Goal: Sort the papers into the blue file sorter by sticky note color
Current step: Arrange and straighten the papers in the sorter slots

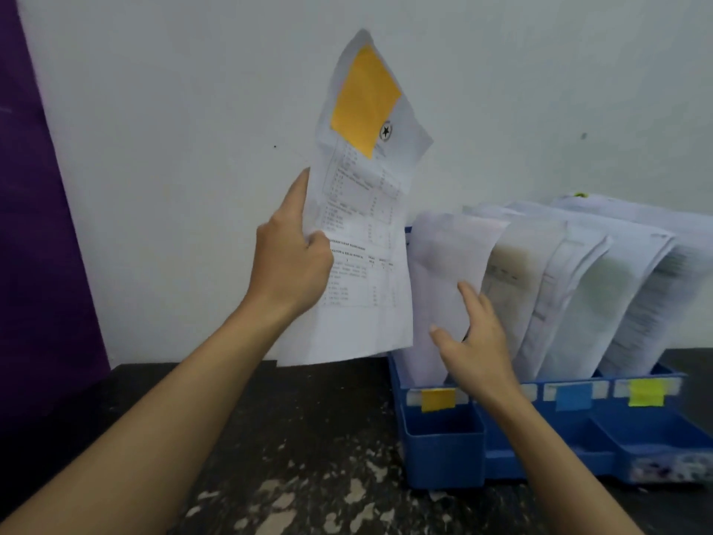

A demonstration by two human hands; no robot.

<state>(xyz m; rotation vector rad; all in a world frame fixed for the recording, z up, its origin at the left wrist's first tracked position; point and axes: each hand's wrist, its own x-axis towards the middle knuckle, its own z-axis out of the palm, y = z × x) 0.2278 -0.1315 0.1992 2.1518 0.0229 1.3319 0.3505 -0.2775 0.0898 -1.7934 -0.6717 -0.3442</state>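
My left hand (289,260) grips a printed paper (362,264) by its left edge and holds it upright in the air, left of the blue file sorter (443,446). An orange sticky note (364,102) sits at the paper's top. My right hand (474,337) has straight fingers and touches the front sheet (447,260) in the sorter's leftmost slot. Several papers (578,287) lean back in the sorter's slots. Coloured tags mark the sorter's front: orange (438,399), blue (573,396) and yellow (646,392).
The sorter stands on a dark, worn tabletop (289,438) against a white wall (173,148). A purple surface (34,225) covers the far left. Small open compartments (656,430) run along the sorter's front.
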